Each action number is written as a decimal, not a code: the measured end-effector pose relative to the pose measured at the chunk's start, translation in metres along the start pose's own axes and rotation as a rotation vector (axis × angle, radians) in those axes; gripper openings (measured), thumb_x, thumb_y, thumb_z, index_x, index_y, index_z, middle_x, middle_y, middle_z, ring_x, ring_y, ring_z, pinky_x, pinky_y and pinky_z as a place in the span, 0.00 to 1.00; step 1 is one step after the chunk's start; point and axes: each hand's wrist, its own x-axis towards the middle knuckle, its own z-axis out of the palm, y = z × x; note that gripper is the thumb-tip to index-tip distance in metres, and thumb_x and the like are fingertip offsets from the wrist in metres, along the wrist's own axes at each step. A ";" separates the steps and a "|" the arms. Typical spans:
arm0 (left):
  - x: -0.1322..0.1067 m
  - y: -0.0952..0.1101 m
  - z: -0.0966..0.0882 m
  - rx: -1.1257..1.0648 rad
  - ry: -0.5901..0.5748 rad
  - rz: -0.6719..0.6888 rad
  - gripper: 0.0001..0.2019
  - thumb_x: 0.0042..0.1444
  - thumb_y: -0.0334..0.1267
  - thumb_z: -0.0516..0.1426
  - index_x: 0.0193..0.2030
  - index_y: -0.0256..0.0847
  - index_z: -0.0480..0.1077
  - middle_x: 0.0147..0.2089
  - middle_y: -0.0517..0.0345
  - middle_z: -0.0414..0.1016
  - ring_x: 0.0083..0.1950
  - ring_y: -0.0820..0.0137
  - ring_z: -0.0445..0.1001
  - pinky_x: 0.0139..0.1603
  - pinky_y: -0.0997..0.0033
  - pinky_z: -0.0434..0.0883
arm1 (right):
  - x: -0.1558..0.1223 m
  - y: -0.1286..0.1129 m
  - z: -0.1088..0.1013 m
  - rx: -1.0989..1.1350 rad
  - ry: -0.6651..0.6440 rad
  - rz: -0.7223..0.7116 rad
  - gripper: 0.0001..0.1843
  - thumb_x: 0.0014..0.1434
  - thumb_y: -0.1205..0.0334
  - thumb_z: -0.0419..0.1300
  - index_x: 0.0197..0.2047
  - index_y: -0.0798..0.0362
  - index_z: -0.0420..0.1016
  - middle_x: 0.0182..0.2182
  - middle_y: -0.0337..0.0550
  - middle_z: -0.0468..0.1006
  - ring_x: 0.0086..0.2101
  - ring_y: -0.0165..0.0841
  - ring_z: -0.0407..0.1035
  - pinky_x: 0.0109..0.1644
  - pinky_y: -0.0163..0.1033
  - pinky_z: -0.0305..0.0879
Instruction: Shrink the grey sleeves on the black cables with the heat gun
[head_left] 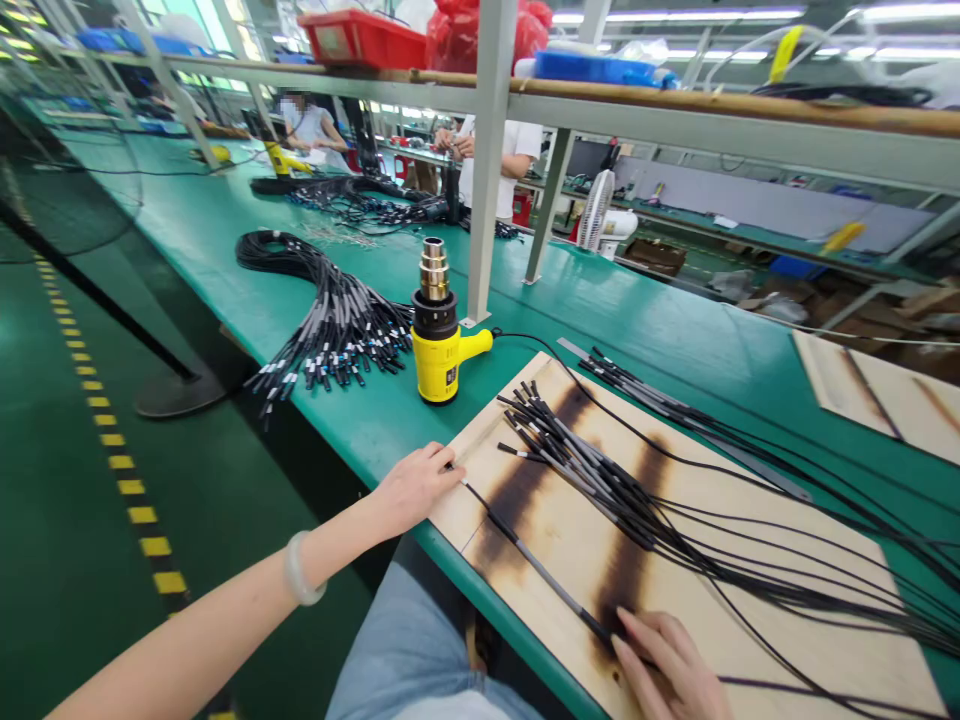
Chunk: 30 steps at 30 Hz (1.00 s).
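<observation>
A scorched wooden board [697, 600] lies on the green bench. One black cable [536, 568] is stretched along the board's near edge. My left hand [415, 484] pinches the cable's tip at the board's left corner. My right hand [671, 665] presses its fingers down on the same cable near the bottom of the view. A bundle of several black cables [600, 480] lies across the board's middle, tips pointing left. A yellow heat gun [439, 340] stands upright on the bench, just left of the board.
A large bundle of finished black cables [330, 320] lies further left on the bench [225, 230]. A grey shelf post [487, 160] stands behind the heat gun. A second board [877, 395] lies at right. Other people work at the far end. The floor aisle is at left.
</observation>
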 end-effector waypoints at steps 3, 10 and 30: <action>0.000 -0.002 0.001 -0.006 0.048 0.019 0.21 0.54 0.20 0.49 0.51 0.42 0.67 0.46 0.51 0.68 0.48 0.63 0.65 0.45 0.66 0.67 | 0.023 0.013 -0.017 -0.028 0.111 0.169 0.12 0.61 0.57 0.55 0.44 0.53 0.74 0.37 0.49 0.75 0.37 0.34 0.73 0.40 0.37 0.73; 0.001 -0.004 0.007 0.008 0.127 0.009 0.24 0.51 0.18 0.49 0.52 0.46 0.66 0.49 0.52 0.67 0.53 0.63 0.65 0.49 0.64 0.64 | 0.095 0.082 -0.011 -0.033 0.200 0.442 0.23 0.57 0.46 0.50 0.34 0.58 0.76 0.31 0.53 0.79 0.30 0.39 0.74 0.36 0.45 0.71; 0.047 0.010 -0.021 -0.273 0.201 0.074 0.12 0.62 0.31 0.48 0.48 0.39 0.69 0.46 0.52 0.71 0.46 0.68 0.69 0.46 0.71 0.66 | 0.066 0.014 0.025 0.309 0.150 0.503 0.25 0.50 0.42 0.61 0.34 0.57 0.80 0.29 0.49 0.82 0.28 0.38 0.76 0.31 0.35 0.74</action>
